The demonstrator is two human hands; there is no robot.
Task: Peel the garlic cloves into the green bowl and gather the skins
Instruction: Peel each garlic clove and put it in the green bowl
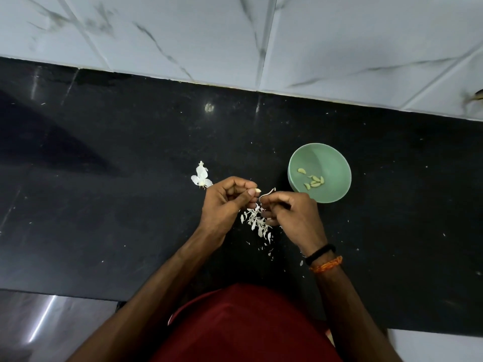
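On the black counter stands a green bowl with several peeled garlic cloves inside. My left hand pinches a pale garlic clove between thumb and fingers. Just to its right, my right hand pinches a curled strip of garlic skin that peels away from the clove. Beneath both hands lies a loose pile of white skins. A larger white husk from the garlic bulb rests on the counter left of my left hand.
The black counter meets a white marble-tiled wall at the back. Small skin flakes trail toward my body. A lower steel surface shows at the bottom left past the counter's front edge.
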